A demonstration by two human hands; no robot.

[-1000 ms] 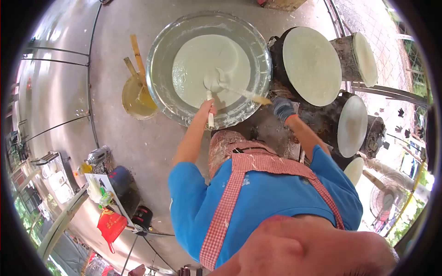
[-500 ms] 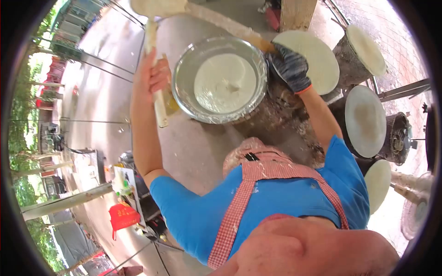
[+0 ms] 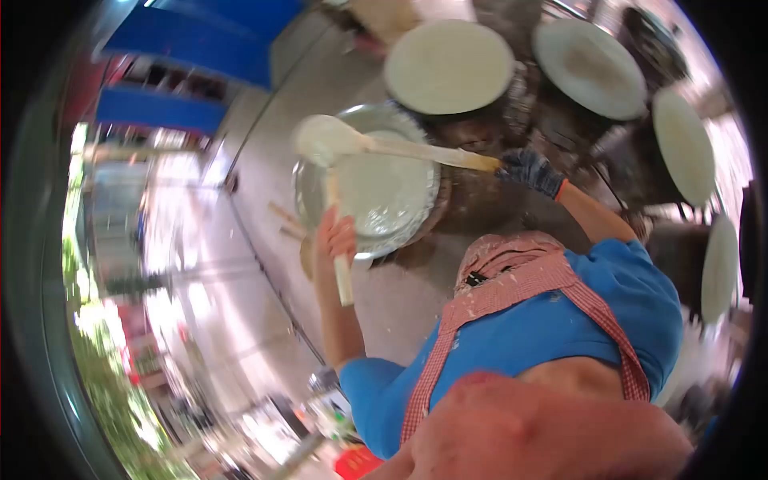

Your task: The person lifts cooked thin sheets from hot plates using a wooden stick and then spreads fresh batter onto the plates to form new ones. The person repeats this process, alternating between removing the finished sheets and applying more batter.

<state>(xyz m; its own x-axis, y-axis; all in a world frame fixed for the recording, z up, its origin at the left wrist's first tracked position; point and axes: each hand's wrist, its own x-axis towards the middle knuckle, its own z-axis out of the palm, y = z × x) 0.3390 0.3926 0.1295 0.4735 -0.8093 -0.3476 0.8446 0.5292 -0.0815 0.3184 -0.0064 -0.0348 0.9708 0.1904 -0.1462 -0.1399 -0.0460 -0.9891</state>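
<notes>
My right hand (image 3: 531, 172), in a dark knitted glove, is closed around the end of a long-handled ladle (image 3: 424, 152). The ladle's pale, batter-coated head hangs over a metal basin (image 3: 428, 216). White batter (image 3: 384, 196) lies inside that basin. My bare left hand (image 3: 337, 234) grips a pale flat stick (image 3: 343, 280), held roughly upright in the picture. Its upper end meets the underside of the ladle head; the exact contact is blurred.
A round griddle with a pale surface (image 3: 448, 68) stands beyond the basin. Others stand to the right: a brown-centred one (image 3: 590, 68), another (image 3: 684, 148) and one lower down (image 3: 720, 268). Thin sticks (image 3: 286, 220) jut out at the basin's left. Blue panels (image 3: 192, 40) are upper left.
The view has turned and shifted. The ladle head has come from beyond the basin to above its left part. Both hands still hold their tools.
</notes>
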